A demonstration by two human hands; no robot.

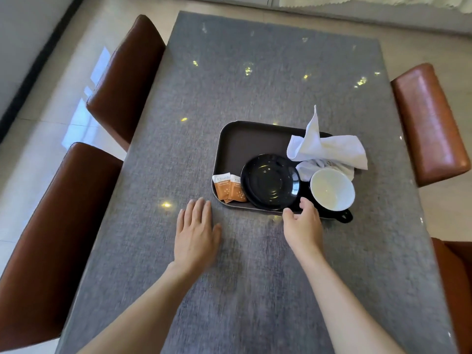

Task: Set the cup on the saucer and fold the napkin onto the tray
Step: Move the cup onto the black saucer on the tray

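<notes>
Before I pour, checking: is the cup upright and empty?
Upright and empty: the cup shows its bare white inside, beside the saucer.

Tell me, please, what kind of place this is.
Probably a home dining room: a long grey cloth-covered table, brown leather chairs along its sides, and a glossy tiled floor.
</notes>
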